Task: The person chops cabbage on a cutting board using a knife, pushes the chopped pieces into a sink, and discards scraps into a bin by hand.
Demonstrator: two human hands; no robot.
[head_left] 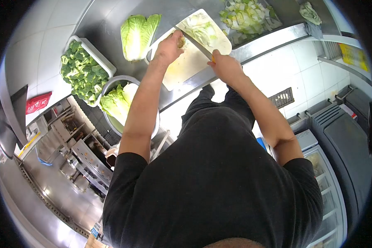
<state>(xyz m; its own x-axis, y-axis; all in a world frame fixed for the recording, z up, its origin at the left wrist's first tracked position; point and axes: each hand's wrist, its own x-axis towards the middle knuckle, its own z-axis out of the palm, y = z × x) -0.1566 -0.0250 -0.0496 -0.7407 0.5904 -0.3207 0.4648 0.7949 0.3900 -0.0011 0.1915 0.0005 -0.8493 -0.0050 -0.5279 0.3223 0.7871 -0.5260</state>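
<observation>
My right hand (pixel 228 68) is closed around the handle of a kitchen knife (pixel 196 44), whose blade slants up and left across the white cutting board (pixel 186 71). Beside the blade, my left hand (pixel 168 48) has its fingers curled over a small yellowish piece of cabbage (pixel 181 42), mostly hidden by the fingers. Pale green cut cabbage (pixel 202 31) lies on the board just beyond the knife. To the left of the board, a whole napa cabbage (pixel 138 36) rests on the steel counter (pixel 107 35).
Chopped cabbage (pixel 248 18) fills a container at the back right, near a crumpled cloth (pixel 310 13). At left, a white tub (pixel 98 56) holds broccoli florets (pixel 80 70). A metal bowl (pixel 119 78) with cabbages stands below the counter's left side.
</observation>
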